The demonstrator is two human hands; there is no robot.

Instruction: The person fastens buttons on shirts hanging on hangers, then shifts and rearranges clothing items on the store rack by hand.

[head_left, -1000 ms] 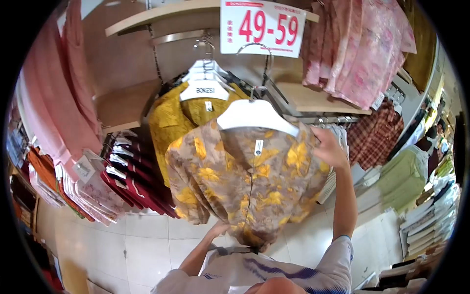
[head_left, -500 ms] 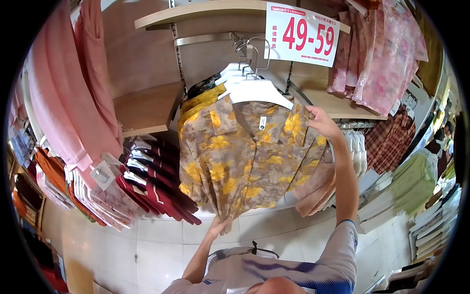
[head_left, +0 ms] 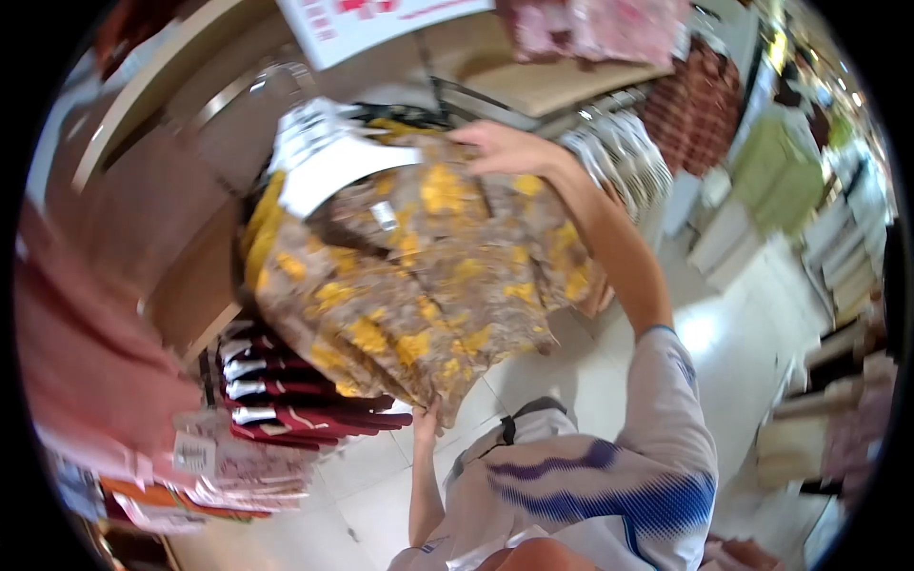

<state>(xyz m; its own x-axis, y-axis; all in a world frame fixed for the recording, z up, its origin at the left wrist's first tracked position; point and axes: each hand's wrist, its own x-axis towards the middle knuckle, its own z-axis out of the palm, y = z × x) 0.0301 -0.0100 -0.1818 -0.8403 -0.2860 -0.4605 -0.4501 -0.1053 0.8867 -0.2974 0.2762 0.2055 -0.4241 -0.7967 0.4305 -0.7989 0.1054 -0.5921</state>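
A brown shirt with yellow flowers (head_left: 457, 276) hangs on a white hanger (head_left: 347, 167), spread out in front of me. My left hand (head_left: 427, 421) pinches its bottom hem, low in the view. Up at the shirt's shoulder, to the right of the hanger, my right hand (head_left: 505, 149) has hold of the cloth; its fingertips are blurred and partly hidden. A small white label (head_left: 384, 215) shows inside the collar. Behind the shirt, a yellow garment (head_left: 259, 238) and several more white hangers are bunched together.
Dark red garments (head_left: 314, 409) hang below on the left, next to a pink garment (head_left: 95, 352) with a tag (head_left: 193, 452). A price sign (head_left: 381, 24) is overhead. A wooden shelf (head_left: 533, 81) and striped clothes (head_left: 633, 157) are at the right, above the tiled floor (head_left: 609, 371).
My view has turned and tilted, so the rack and sign sit further left and higher. Both hands stay on the shirt, which now appears slanted.
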